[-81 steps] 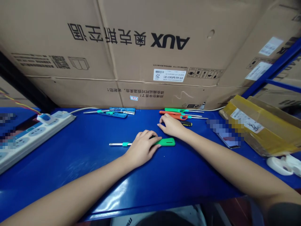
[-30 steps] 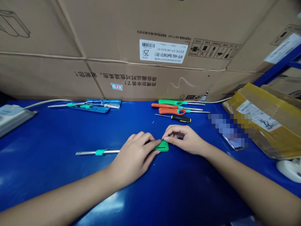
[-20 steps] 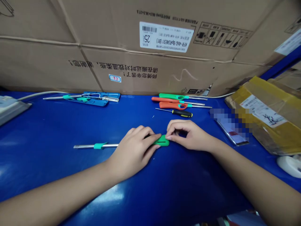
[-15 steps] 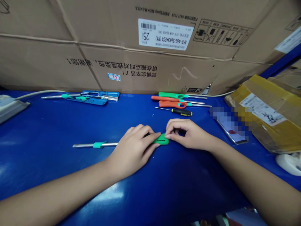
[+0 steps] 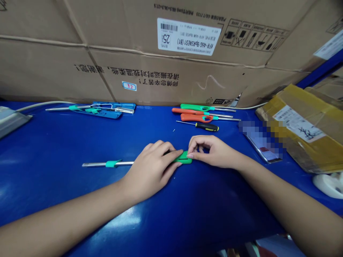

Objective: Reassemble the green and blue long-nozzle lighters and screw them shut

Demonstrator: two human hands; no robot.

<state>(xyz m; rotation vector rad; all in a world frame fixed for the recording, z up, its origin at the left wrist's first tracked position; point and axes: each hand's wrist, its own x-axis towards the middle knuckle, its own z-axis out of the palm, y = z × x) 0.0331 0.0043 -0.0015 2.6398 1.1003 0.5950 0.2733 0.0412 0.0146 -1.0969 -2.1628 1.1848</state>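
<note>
A green long-necked gas lighter (image 5: pixel 184 157) lies on the blue table, its metal tube (image 5: pixel 93 164) pointing left with a turquoise collar around it. My left hand (image 5: pixel 152 167) is closed over the lighter's middle and hides most of the handle. At the handle's right end, thumb and fingertips of my right hand (image 5: pixel 206 151) are pinched together on its edge. Any small part between those fingertips is too hidden to make out. Behind the hands lies a screwdriver (image 5: pixel 207 126) with a black and yellow handle.
Toward the back lie a green lighter (image 5: pixel 194 107), two orange lighters (image 5: pixel 187 117) and an opened blue lighter (image 5: pixel 107 114). A large carton (image 5: pixel 134 71) stands behind them. On the right are a phone (image 5: pixel 264 146), a taped box (image 5: pixel 300 132) and a white roll (image 5: pixel 329 185).
The fingers of my right hand have shifted very slightly at the lighter's end. My left hand stays on the lighter, and the camera view has moved a little.
</note>
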